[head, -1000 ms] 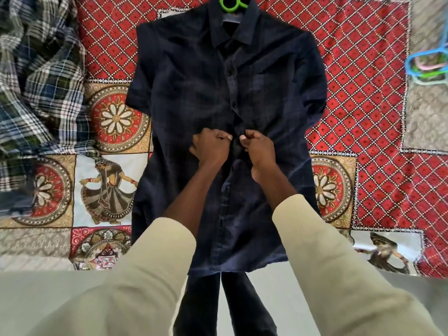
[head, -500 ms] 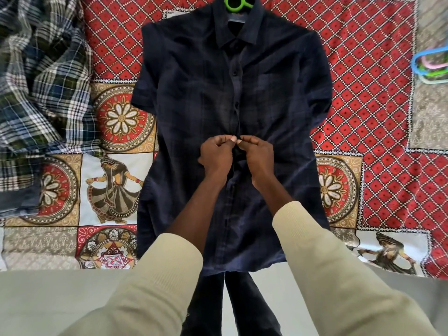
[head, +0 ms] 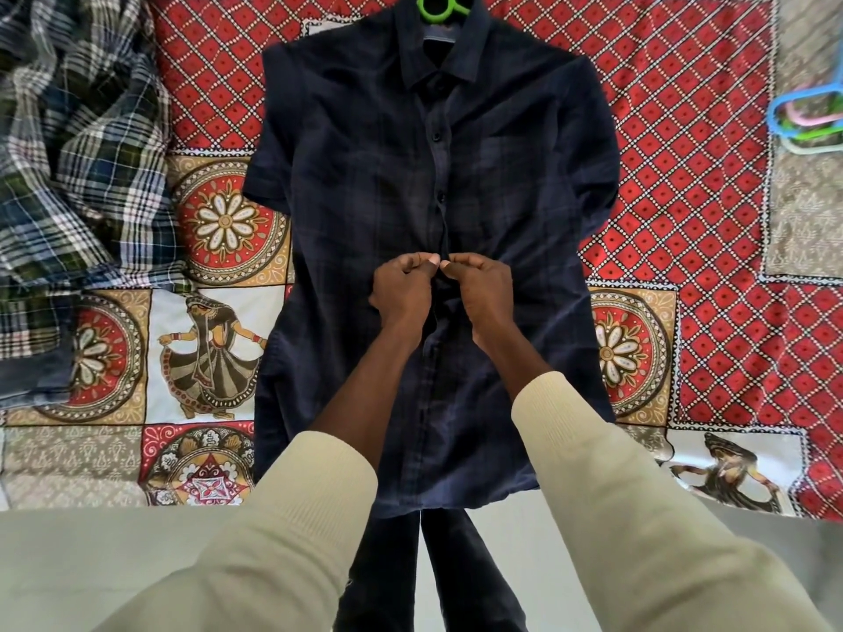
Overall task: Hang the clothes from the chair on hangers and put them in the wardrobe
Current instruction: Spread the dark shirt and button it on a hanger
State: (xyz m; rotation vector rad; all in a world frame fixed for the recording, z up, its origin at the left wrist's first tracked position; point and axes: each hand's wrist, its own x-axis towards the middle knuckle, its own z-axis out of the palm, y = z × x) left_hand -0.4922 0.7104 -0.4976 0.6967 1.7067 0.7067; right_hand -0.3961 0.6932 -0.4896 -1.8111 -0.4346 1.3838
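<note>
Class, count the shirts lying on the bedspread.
2: a navy shirt in the centre, on a green hanger, and a crumpled plaid shirt at left. More may lie off-frame.

Long cream ribbed-knit sleeves (head: pixel 292 531) are worn, pushed up the forearms; dark navy trousers (head: pixel 447 577) are seen at bottom centre.

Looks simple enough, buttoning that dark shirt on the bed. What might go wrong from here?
Both hands, left hand and right hand, pinch the dark shirt at its placket, so a button could slip or go into the wrong hole. The green hanger only shows at the collar; tugging might pull the shirt askew on it. The hem hangs over the bed edge, so the shirt might slide off.
</note>
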